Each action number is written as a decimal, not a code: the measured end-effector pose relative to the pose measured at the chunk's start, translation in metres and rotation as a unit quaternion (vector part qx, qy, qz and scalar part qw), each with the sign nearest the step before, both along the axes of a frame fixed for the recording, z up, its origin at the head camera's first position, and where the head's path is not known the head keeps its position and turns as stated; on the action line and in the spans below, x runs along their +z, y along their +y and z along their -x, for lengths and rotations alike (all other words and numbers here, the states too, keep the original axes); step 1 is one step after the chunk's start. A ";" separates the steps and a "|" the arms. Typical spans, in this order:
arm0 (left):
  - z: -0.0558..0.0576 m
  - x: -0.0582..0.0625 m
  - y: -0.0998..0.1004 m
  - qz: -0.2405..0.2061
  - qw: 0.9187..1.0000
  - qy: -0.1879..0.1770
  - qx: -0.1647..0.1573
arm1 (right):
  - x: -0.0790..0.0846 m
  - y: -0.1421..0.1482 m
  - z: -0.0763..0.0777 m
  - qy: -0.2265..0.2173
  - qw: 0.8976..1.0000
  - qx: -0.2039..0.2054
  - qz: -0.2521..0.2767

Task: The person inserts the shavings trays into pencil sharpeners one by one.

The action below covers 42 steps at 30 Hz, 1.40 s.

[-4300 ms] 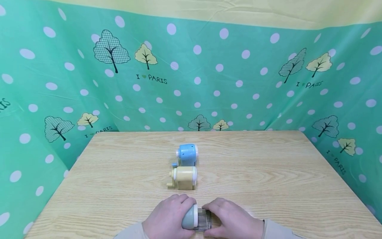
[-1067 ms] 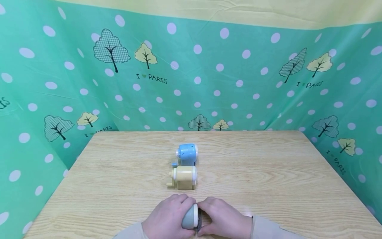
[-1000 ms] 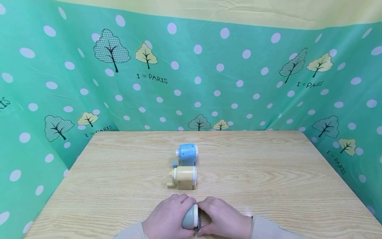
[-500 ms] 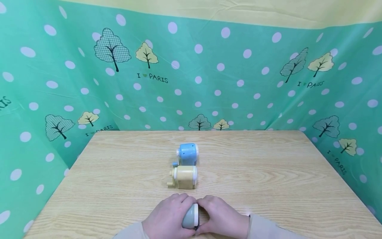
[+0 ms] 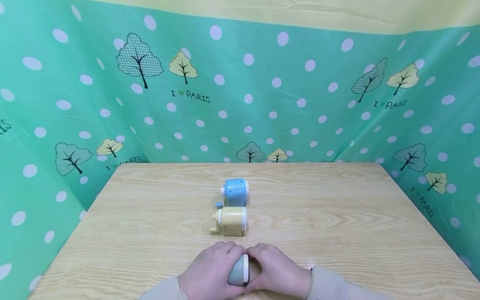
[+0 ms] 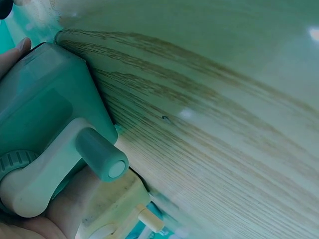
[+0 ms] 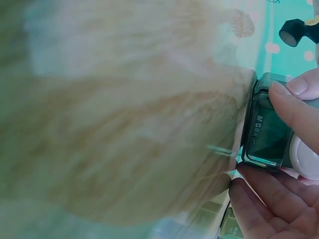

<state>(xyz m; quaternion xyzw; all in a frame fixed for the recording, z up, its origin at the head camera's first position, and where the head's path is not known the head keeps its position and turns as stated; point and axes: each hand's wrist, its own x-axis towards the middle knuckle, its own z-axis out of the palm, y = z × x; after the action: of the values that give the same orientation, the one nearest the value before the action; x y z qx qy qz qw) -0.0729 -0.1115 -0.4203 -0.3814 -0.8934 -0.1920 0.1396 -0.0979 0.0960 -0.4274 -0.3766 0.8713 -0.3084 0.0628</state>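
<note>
A grey-green hand-crank pencil sharpener (image 5: 236, 274) with a white rim lies between both hands at the table's near edge. My left hand (image 5: 210, 268) grips its body from the left. Its crank handle (image 6: 102, 154) stands out in the left wrist view. With thumb and fingers on either side, my right hand (image 5: 279, 271) pinches the clear dark shavings drawer (image 7: 269, 132) at the sharpener's right end. From the head, that drawer is hidden. Just beyond the hands stands a cream pencil sharpener (image 5: 232, 221), and behind it a blue pencil sharpener (image 5: 236, 192).
The wooden table (image 5: 318, 216) spreads out on both sides of the sharpeners. A green dotted curtain (image 5: 247, 83) with tree prints hangs along the back and sides of the table.
The clear shavings drawer, sticking out to the right at first, has slid left into the grey-green sharpener. My right hand moved left with it; my left hand kept its grip.
</note>
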 end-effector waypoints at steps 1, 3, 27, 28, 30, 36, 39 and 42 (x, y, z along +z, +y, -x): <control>0.000 0.000 0.000 0.000 1.000 0.003 -0.001 | 0.000 0.000 0.000 0.003 1.000 0.000 0.003; 0.000 0.000 0.000 0.000 1.000 0.007 -0.001 | -0.001 -0.001 0.000 0.007 1.000 0.001 0.006; -0.001 0.000 0.001 0.001 1.000 0.000 -0.001 | -0.001 -0.009 -0.005 0.011 1.000 -0.015 -0.008; -0.001 0.000 0.001 0.000 1.000 0.000 -0.001 | -0.001 -0.009 -0.005 0.011 1.000 -0.016 -0.010; -0.001 0.000 0.001 -0.002 1.000 0.002 -0.001 | -0.001 -0.010 -0.005 0.012 1.000 -0.017 -0.013; -0.001 0.000 0.001 -0.004 1.000 -0.007 -0.002 | -0.001 -0.009 -0.005 0.018 0.999 -0.019 -0.019; -0.002 0.001 0.000 -0.006 1.000 -0.020 -0.002 | -0.002 -0.009 -0.006 0.028 0.999 -0.018 -0.017; -0.003 0.001 -0.001 -0.008 0.999 -0.037 0.001 | -0.002 -0.009 -0.007 0.031 0.999 -0.018 -0.015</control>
<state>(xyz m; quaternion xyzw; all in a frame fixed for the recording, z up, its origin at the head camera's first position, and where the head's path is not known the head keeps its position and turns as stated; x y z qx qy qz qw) -0.0700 -0.1126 -0.4189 -0.3716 -0.8969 -0.2130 0.1099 -0.0913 0.0873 -0.4295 -0.3691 0.8840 -0.2847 0.0359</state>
